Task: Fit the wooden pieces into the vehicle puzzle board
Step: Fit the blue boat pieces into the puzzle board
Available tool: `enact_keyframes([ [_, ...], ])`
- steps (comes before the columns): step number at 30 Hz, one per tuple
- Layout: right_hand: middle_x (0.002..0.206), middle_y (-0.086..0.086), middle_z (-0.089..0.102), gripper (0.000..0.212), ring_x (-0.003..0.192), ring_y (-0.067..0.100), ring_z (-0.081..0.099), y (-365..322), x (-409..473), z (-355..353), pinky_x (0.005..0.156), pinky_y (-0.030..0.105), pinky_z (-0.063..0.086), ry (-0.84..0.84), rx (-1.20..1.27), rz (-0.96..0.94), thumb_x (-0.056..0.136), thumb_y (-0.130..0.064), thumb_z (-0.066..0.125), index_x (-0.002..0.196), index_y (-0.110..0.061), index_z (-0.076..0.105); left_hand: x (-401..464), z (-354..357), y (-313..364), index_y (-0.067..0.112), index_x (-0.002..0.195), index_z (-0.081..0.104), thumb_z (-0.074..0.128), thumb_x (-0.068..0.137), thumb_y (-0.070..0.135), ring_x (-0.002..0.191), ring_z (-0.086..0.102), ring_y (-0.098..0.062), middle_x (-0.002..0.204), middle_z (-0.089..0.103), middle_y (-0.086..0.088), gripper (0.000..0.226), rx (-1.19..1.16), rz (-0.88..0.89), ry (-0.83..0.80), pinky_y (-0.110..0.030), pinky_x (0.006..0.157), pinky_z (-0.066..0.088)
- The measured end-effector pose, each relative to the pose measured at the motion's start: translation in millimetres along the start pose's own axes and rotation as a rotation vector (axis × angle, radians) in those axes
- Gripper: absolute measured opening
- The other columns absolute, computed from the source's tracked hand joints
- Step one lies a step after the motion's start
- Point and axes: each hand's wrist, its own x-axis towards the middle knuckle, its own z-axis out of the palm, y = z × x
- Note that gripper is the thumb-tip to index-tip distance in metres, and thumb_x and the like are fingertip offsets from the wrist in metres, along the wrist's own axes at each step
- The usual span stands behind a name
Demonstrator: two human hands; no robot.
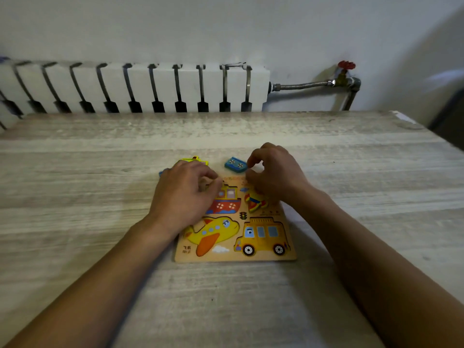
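The left hand (183, 192) lies knuckles-up over the upper left corner of the puzzle board (234, 256), fingers curled down and drawn together at the top of the ship piece (226, 200). It looks as if it is pressing or steadying that piece in its recess, though whether anything is pinched under the fingertips cannot be told. The right hand (272, 172) hovers at the board's upper right, thumb and forefinger curved toward each other close to the blue piece (236, 164), which lies on the table (75, 184) just above the board's top edge. The fingers seem near or touching its right end, probably readying to pick it up; a firm grip is not visible.

Below the right hand, a red and yellow piece (254, 202) sits tilted in the upper right recess, apparently not yet seated. The yellow airplane (213, 233) and the yellow bus (262, 236) lie flat in the lower row, so that half looks finished. A yellow piece (195, 160) waits on the table above the left hand, kept near for easy reach. A white radiator (135, 86) stands along the wall at the top of the frame.
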Motion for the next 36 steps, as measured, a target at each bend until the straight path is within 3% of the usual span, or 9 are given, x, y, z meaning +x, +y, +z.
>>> enact_keyframes([
  [3,0.11,0.003,0.058,0.017,0.1,0.018,0.049,-5,7,5,0.072,0.031,0.039,-0.002,-0.026,0.006,0.082,-0.028,0.066,0.097,-0.021,0.067,0,-5,-6,0.022,0.086,0.072,0.063,0.082,0.034,0.095,0.06,-0.024,0.089,0.072,0.002,0.016,0.035,-0.017,0.021,-0.042,0.08,0.047],
  [6,0.109,0.003,0.059,0.017,0.094,0.015,0.046,-9,14,9,0.069,0.03,0.036,0.0,-0.059,0.01,0.081,-0.029,0.066,0.096,-0.021,0.066,1,-7,-11,0.021,0.091,0.072,0.065,0.081,0.029,0.098,0.06,-0.026,0.095,0.072,-0.002,0.015,0.104,0.002,-0.001,-0.039,0.077,0.047],
  [11,0.107,0.004,0.061,0.017,0.089,0.014,0.044,-14,21,15,0.067,0.03,0.038,-0.023,-0.069,0.001,0.079,-0.031,0.068,0.092,-0.02,0.064,2,-8,-13,0.022,0.097,0.07,0.062,0.083,0.031,0.103,0.055,-0.023,0.102,0.069,0.001,0.019,0.234,0.063,-0.065,-0.035,0.075,0.04],
  [16,0.105,0.006,0.064,0.011,0.096,0.022,0.056,-16,24,19,0.069,0.035,0.048,-0.042,-0.046,0.007,0.08,-0.024,0.066,0.09,-0.018,0.064,3,-10,-12,0.023,0.099,0.071,0.061,0.085,0.035,0.106,0.053,-0.021,0.108,0.066,0.002,0.021,0.261,0.057,-0.109,-0.032,0.073,0.036],
  [20,0.103,0.006,0.066,0.01,0.094,0.023,0.058,-17,23,17,0.072,0.039,0.052,-0.029,-0.042,0.008,0.081,-0.021,0.066,0.089,-0.017,0.065,4,-10,-13,0.024,0.099,0.072,0.062,0.085,0.034,0.108,0.053,-0.021,0.111,0.065,0.003,0.02,0.253,0.042,-0.116,-0.033,0.075,0.04],
  [26,0.105,0.006,0.066,0.016,0.092,0.022,0.058,-16,23,12,0.071,0.036,0.051,-0.046,-0.011,-0.001,0.081,-0.023,0.066,0.096,-0.018,0.065,2,-10,-12,0.024,0.097,0.073,0.063,0.084,0.033,0.107,0.055,-0.019,0.111,0.065,0.005,0.018,0.219,0.025,-0.108,-0.035,0.077,0.045],
  [36,0.104,0.0,0.064,0.022,0.094,0.018,0.056,-23,-4,0,0.073,0.032,0.046,-0.078,0.05,-0.178,0.078,-0.023,0.072,0.099,-0.02,0.064,4,-8,-14,0.026,0.093,0.073,0.06,0.084,0.029,0.106,0.056,-0.019,0.111,0.065,0.005,0.016,0.191,0.002,-0.1,-0.035,0.077,0.044],
])
